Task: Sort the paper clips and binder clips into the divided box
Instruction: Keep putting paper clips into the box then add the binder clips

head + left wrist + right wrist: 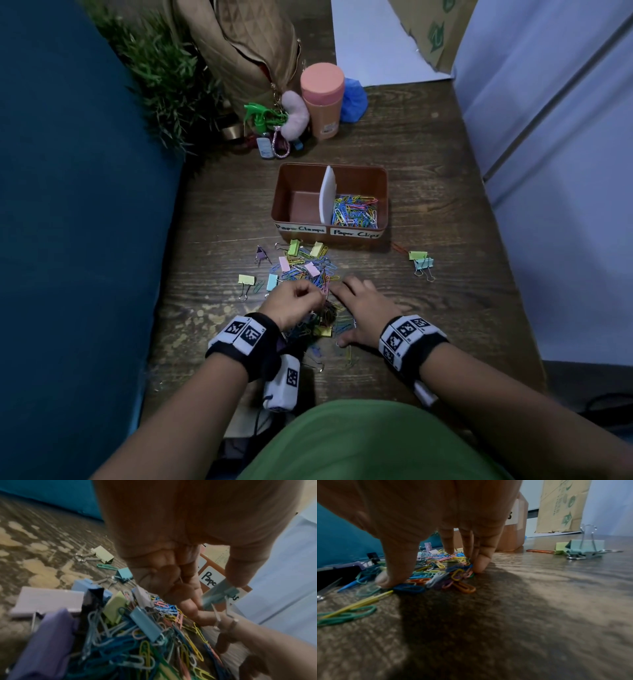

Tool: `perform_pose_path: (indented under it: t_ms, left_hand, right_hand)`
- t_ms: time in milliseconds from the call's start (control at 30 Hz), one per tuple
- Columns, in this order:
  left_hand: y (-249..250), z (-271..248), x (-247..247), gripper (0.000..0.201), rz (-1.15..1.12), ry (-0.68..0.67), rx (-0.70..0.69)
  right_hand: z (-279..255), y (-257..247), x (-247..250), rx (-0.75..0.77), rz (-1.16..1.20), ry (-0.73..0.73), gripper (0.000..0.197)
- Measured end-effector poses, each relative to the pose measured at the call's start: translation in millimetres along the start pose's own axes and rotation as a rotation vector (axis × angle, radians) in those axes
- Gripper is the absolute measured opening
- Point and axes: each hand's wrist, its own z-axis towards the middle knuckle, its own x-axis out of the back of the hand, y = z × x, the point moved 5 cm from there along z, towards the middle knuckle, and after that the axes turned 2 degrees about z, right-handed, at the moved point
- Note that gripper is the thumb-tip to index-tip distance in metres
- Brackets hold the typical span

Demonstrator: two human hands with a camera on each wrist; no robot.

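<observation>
A brown divided box [382,192] stands mid-table; its left half, labelled "Paper Clamps", is bare, and its right half holds coloured paper clips [354,212]. In front lies a mixed pile of paper clips [308,270] [154,649] [436,573] and pastel binder clips [294,247]. My left hand [313,294] [217,593] hovers over the pile and pinches a teal binder clip [214,599] between thumb and fingers, its wire handles hanging down. My right hand [349,291] [433,573] lies spread on the pile's right side, fingertips [479,565] pressing paper clips to the table.
Two binder clips [422,260] [583,546] and an orange paper clip [539,551] lie apart at the right. A pink-capped bottle [323,99], green spray bottle [262,118], brown bag [239,44] and plant [161,68] stand behind the box. A blue panel [68,205] bounds the left.
</observation>
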Motion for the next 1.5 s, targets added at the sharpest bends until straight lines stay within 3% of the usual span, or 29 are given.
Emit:
perform_pose_path:
  t_ms: [100, 200, 300, 433, 567, 633, 733, 833, 1000, 1133, 1200, 1500]
  left_hand:
    - [-10, 2, 18, 0.007, 0.052, 0.114, 0.006]
    - [-22, 0, 45, 0.007, 0.295, 0.268, 0.006]
    - [-33, -3, 64, 0.020, 0.541, 0.303, 0.080]
    - [-41, -3, 75, 0.027, 0.690, 0.305, 0.159]
    - [-29, -3, 62, 0.042, 0.766, 0.318, 0.079]
    - [-18, -2, 48, 0.035, 0.778, 0.301, -0.011]
    - [-3, 1, 24, 0.023, 0.768, 0.229, -0.125]
    - [7, 2, -5, 0.023, 0.809, 0.107, -0.219]
    - [10, 6, -36, 0.047, 0.849, 0.040, -0.311]
    - [16, 18, -47, 0.087, 0.900, -0.058, -0.336]
    - [17, 20, -55, 0.102, 0.989, -0.144, -0.334]
    - [9, 3, -76, 0.120, 1.131, -0.181, -0.373]
  right_hand:
    - [4, -6, -2, 0.048, -0.037, -0.009, 0.084]
    - [8, -12, -4, 0.099, -0.031, 0.007, 0.060]
    - [10, -11, -1, 0.133, -0.006, 0.035, 0.044]
    - [6, 0, 9, 0.109, -0.022, 0.092, 0.026]
    - [10, 1, 15, 0.102, -0.027, 0.131, 0.048]
    - [16, -1, 16, 0.107, -0.039, 0.098, 0.060]
    - [20, 2, 15, 0.097, -0.060, 0.066, 0.051]
    - [15, 9, 15, 0.137, -0.079, 0.031, 0.049]
    - [-17, 29, 18, 0.195, -0.002, 0.028, 0.045]
    - [-37, 42, 15, -0.087, 0.107, 0.065, 0.094]
    - [-38, 37, 9, -0.144, 0.060, 0.027, 0.104]
    - [-16, 30, 15, -0.089, 0.115, 0.094, 0.041]
